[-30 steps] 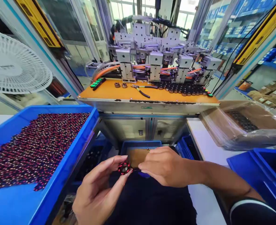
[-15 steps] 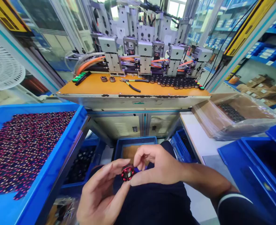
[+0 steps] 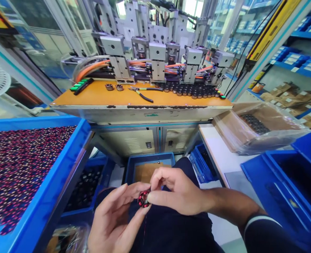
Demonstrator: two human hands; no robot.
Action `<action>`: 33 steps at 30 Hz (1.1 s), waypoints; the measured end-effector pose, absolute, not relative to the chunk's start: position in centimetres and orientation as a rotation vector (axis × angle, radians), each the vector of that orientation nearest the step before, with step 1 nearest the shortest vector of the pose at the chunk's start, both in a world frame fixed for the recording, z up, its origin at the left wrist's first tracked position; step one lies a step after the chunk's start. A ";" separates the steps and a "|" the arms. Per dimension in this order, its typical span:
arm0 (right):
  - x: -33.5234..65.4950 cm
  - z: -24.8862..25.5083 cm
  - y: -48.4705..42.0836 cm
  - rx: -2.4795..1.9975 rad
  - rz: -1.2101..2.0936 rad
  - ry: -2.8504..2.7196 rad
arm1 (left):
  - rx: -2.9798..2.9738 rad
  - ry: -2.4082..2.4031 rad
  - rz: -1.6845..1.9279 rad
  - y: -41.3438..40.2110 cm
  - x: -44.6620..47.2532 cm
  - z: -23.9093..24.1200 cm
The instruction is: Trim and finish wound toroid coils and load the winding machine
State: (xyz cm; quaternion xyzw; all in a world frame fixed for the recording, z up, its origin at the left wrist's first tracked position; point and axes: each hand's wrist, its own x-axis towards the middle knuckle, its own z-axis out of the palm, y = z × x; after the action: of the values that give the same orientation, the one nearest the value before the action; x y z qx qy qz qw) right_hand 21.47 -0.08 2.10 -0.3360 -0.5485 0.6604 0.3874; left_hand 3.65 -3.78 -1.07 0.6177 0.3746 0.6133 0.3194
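Blue bin (image 3: 76, 140) of wound coils sits left. Left hand (image 3: 113, 219) and right hand (image 3: 180, 193) both pinch a small red-wound stator (image 3: 144, 199) over the lap. It's a fingertip grip only; a slip drops it, likely snagging its thin trailing wire (image 3: 145, 228).

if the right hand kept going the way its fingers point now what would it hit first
The red wound ring: the right hand points left across the lap, and its fingertips touch the ring. Just beyond, as far as depth shows, are fingers of the left hand, which holds it too.
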 end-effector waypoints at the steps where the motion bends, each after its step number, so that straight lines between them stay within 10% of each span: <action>1: 21.4 2.0 -0.1 -0.853 1.680 -1.375 | 1.612 0.987 1.587 -3.8 3.7 -1.1; 33: 24.5 3.2 0.5 -1.046 1.920 -1.455 | 1.066 0.905 1.208 -3.2 4.0 -2.0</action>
State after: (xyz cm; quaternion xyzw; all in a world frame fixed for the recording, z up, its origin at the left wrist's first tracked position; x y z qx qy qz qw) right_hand 24.46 0.49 3.16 -0.3850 -0.5357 0.7071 0.2547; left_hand 3.96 -3.21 -2.01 0.4603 0.3908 0.5215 0.6029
